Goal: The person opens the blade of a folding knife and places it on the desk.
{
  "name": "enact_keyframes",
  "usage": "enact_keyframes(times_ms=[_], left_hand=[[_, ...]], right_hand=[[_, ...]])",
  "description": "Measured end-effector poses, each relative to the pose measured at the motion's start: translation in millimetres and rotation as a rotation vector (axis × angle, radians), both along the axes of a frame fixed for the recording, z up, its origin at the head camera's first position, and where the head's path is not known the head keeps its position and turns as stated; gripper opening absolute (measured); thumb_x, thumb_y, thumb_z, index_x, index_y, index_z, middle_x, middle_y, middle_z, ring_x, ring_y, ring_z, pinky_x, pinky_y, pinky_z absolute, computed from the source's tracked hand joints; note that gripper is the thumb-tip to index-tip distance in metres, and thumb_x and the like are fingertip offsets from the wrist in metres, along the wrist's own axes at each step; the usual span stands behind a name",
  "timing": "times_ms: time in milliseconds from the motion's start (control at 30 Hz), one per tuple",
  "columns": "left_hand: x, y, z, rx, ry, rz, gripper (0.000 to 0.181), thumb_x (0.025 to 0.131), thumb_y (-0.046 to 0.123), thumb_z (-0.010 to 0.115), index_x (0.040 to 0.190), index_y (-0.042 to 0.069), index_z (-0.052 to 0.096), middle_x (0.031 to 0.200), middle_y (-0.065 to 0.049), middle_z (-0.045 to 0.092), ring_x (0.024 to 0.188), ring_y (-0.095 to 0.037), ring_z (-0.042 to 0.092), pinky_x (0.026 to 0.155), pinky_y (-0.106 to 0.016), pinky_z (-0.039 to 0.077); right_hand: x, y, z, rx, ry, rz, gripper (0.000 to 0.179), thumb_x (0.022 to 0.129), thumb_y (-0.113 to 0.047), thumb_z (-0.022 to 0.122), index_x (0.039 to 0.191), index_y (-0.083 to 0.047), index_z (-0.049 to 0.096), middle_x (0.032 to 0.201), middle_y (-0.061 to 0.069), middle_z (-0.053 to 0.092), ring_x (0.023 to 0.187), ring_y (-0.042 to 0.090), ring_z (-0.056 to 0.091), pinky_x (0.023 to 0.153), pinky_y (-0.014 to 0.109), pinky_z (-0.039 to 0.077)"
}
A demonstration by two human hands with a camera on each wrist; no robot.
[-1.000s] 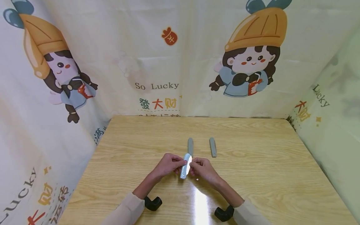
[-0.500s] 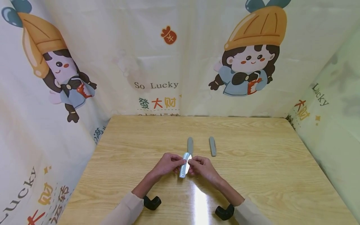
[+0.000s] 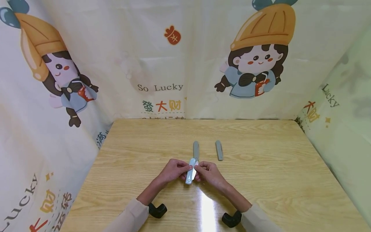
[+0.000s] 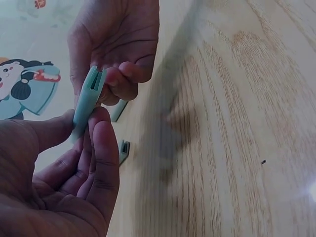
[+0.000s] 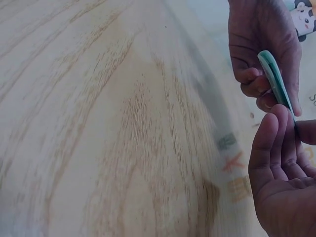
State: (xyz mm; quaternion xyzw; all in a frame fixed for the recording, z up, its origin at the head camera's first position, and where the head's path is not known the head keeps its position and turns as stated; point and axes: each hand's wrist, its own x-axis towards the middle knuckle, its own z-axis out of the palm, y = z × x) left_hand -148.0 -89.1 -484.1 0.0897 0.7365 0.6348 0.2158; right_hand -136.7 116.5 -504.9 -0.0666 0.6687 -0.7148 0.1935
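Observation:
Between both hands is a folding knife with a pale blue-green handle (image 3: 189, 174); its bright blade (image 3: 194, 174) lies at a narrow angle beside the handle in the head view. My left hand (image 3: 173, 170) pinches the handle between thumb and fingers. On the blade side, my right hand (image 3: 211, 173) pinches the blade with thumb and fingertips. In the left wrist view the slotted end of the handle (image 4: 89, 101) points up, with the left hand (image 4: 74, 173) below it. From the right wrist, the handle's long slot shows above the right hand (image 5: 284, 173).
Two grey-green folded knives lie on the wooden table (image 3: 261, 174) beyond the hands: one knife (image 3: 196, 149) just behind the held one, another knife (image 3: 219, 150) to its right. A printed curtain (image 3: 203, 64) hangs around the table's back and sides.
Both hands keep nearly the same place and grip on the knife. The glare on the blade has dimmed, and the head view has shifted slightly.

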Motion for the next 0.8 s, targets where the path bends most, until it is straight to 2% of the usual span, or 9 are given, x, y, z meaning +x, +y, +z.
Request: enact_keyframes(times_ms=[333, 567, 700, 800], left_hand=[[0.6, 3.4, 0.5, -0.004, 0.024, 0.035, 0.029, 0.098, 0.013, 0.069, 0.109, -0.014, 0.071, 0.082, -0.011, 0.072, 0.065, -0.012, 0.062, 0.061, -0.029, 0.056], [1.6, 0.5, -0.8, -0.024, 0.017, -0.018, 0.035, 0.100, 0.021, 0.067, 0.116, -0.010, 0.068, 0.085, -0.008, 0.072, 0.069, -0.016, 0.063, 0.058, -0.029, 0.051], [1.9, 0.3, -0.8, 0.010, 0.028, -0.012, 0.037, 0.102, 0.018, 0.064, 0.124, -0.012, 0.063, 0.087, -0.011, 0.072, 0.067, -0.018, 0.062, 0.054, -0.027, 0.048], [1.2, 2.8, 1.1, 0.023, 0.041, -0.005, 0.035, 0.102, 0.014, 0.063, 0.124, -0.013, 0.063, 0.088, -0.013, 0.072, 0.066, -0.017, 0.062, 0.055, -0.028, 0.049]], right_hand=[[3.4, 4.5, 6.5, 0.018, 0.016, -0.025, 0.024, 0.103, -0.010, 0.060, 0.099, 0.014, 0.057, 0.077, 0.009, 0.068, 0.066, 0.012, 0.064, 0.063, 0.024, 0.055], [7.0, 4.9, 3.6, 0.039, 0.017, -0.006, 0.023, 0.103, -0.011, 0.060, 0.098, 0.011, 0.059, 0.075, 0.008, 0.067, 0.065, 0.012, 0.063, 0.062, 0.023, 0.053], [7.9, 2.8, 2.5, 0.050, 0.025, 0.027, 0.024, 0.104, -0.013, 0.060, 0.098, 0.011, 0.061, 0.074, 0.007, 0.065, 0.065, 0.012, 0.061, 0.059, 0.022, 0.050], [8.2, 3.3, 3.7, 0.067, 0.032, 0.029, 0.024, 0.103, -0.013, 0.060, 0.097, 0.010, 0.061, 0.073, 0.007, 0.064, 0.064, 0.013, 0.060, 0.057, 0.021, 0.048]])
